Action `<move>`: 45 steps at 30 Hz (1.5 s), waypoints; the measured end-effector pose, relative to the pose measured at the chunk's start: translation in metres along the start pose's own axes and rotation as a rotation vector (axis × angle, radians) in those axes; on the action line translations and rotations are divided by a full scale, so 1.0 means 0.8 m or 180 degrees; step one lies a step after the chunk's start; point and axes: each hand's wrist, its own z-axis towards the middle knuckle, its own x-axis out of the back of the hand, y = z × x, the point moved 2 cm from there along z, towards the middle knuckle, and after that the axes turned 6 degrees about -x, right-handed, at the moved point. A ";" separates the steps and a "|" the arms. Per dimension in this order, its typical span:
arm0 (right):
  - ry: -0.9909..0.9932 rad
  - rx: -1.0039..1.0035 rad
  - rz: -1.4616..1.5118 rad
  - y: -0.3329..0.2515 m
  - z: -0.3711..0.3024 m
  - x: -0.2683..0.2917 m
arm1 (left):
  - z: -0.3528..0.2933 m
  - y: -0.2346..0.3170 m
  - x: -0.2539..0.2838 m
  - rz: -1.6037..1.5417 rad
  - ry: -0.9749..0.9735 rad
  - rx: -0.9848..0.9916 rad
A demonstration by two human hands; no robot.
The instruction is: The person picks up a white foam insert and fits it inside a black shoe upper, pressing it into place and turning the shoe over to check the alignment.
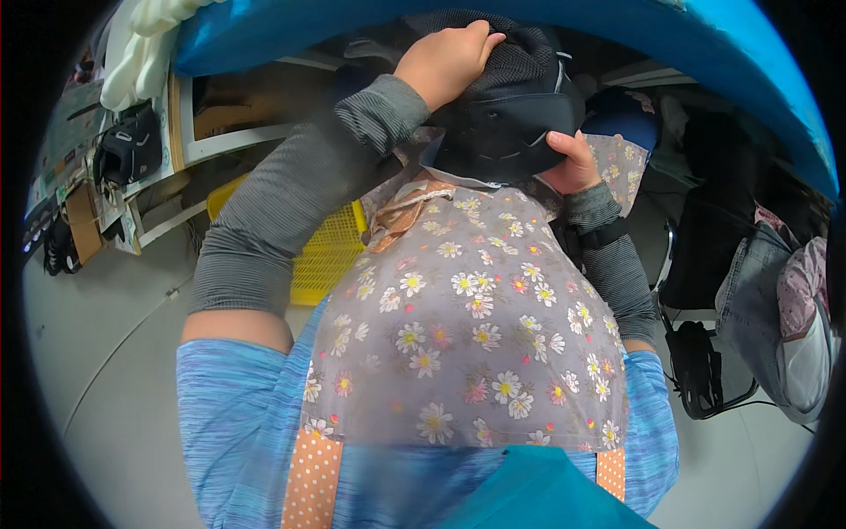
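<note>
A black fabric item [515, 123] with a mesh panel and a smooth panel rests at the top of my lap, below the blue edge. It looks like a bag or a cap; its exact kind does not show. My left hand [449, 62] lies across its upper side, fingers closed on the mesh, the fingertips pressed together. At its right side my right hand [573, 163] grips the lower edge, thumb on the front and the other fingers mostly hidden behind it. A flowered grey apron [476, 309] covers my lap beneath the item.
A blue-covered edge [687, 44] curves across the top. A yellow basket [328, 256] stands on the floor to the left. Another black item [130, 145] sits on a shelf at far left, below white gloves [141, 70]. A person in jeans [753, 291] sits at right.
</note>
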 end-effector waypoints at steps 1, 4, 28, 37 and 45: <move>-0.0016 -0.0031 0.0027 0.000 0.002 0.000 | -0.002 -0.003 -0.008 0.0004 0.0005 0.0013; -0.0227 -0.0041 0.0209 0.005 0.009 0.004 | -0.009 -0.014 -0.040 0.0541 0.0035 -0.0371; -0.0862 -0.0163 0.1490 0.008 0.024 0.026 | 0.002 0.016 -0.010 -0.0325 0.0403 0.0271; -0.0918 -0.0268 0.1617 0.007 0.024 0.021 | -0.004 -0.011 -0.055 -0.0146 0.0958 -0.0236; -0.1223 -0.0251 0.1715 -0.003 0.015 -0.006 | 0.013 0.002 0.003 -0.0513 0.1439 0.0046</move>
